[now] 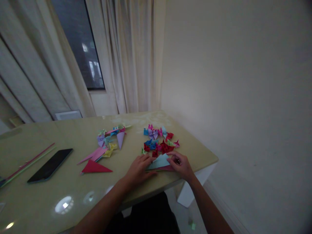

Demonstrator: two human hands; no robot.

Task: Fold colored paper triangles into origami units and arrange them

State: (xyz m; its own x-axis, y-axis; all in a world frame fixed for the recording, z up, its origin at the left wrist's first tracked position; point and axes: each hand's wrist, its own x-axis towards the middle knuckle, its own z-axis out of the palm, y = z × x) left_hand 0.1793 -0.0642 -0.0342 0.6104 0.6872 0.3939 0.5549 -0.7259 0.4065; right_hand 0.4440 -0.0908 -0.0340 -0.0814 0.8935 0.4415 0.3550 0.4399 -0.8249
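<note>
At lower center of the frame, a person's right hand (180,164) pinches the right end of a light-blue paper (159,162) between thumb and fingers, while the left hand (140,167), loosely open, rests against its left end. Colorful folded paper pieces (166,148) lie just above; a phone (50,165) occupies the lower left.

Head-height view, downward across table (134,146)

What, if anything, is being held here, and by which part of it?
A pale-blue paper sheet: the right hand pinches its right edge; the left hand touches its left side.
</note>
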